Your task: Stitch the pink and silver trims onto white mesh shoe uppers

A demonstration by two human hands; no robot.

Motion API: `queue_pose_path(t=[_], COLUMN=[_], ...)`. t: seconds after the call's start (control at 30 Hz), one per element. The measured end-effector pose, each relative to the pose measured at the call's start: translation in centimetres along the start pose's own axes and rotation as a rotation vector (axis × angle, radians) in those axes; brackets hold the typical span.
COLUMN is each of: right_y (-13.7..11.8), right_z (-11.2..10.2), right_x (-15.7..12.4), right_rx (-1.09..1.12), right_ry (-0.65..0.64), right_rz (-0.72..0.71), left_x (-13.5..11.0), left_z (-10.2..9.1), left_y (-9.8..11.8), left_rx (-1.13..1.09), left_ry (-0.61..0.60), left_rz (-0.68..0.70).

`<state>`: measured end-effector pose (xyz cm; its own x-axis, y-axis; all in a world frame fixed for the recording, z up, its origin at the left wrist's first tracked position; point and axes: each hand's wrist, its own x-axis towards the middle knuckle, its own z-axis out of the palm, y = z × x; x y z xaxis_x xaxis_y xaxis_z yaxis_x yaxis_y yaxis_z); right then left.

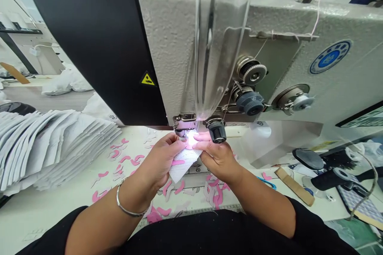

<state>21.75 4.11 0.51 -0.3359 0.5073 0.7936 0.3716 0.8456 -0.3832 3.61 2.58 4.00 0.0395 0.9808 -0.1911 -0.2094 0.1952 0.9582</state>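
L hand [161, 160] & R hand [217, 158] both pinching white fabric piece [183, 166] w/ pink strip [178, 162], long axis approx near-far, far end at presser foot [181, 128], L hand nearer foot.

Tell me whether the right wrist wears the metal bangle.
No, the silver bangle circles the left wrist, and the right wrist is bare.

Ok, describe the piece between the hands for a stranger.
From the grey sewing machine head, drop to its lit presser foot. There the left hand and right hand pinch a white fabric piece with a pink strip, unlike the loose pink scraps nearby.
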Motion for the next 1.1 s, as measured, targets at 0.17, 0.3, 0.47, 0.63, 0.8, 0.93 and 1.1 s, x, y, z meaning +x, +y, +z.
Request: queue_pose_path(t=[0.17,0.3,0.47,0.63,0.8,0.93,1.1], right_y=[0.1,0.2,0.6,1.1,1.2,1.1,1.0], right_z=[0.1,0.0,-0.7,-1.1,-1.1,-1.1,-1.1], right_x=[-0.1,0.0,0.6,1.0,1.0,1.0,1.0], right_rx=[0.002,0.005,0.005,0.04,0.066,0.061,0.033], right_ry=[-0.003,-0.005,-0.06,-0.151,-0.156,-0.157,-0.172], right_rz=[0.002,-0.011,0.014,0.066,0.078,0.084,0.134], left_x=[-0.1,-0.4,-0.5,-0.6,-0.7,-0.5,-0.3], left_z=[0.2,0.2,0.0,-0.1,0.0,-0.1,-0.5], left_y=[0.0,0.1,-0.6,-1.2,-1.2,-1.1,-1.0], left_rx=[-0.002,0.01,0.037,0.024,0.018,0.043,0.071], left_ry=[-0.011,-0.02,-0.052,-0.091,-0.108,-0.097,-0.086], left_rz=[0.013,0.001,0.034,0.046,0.054,0.053,0.058])
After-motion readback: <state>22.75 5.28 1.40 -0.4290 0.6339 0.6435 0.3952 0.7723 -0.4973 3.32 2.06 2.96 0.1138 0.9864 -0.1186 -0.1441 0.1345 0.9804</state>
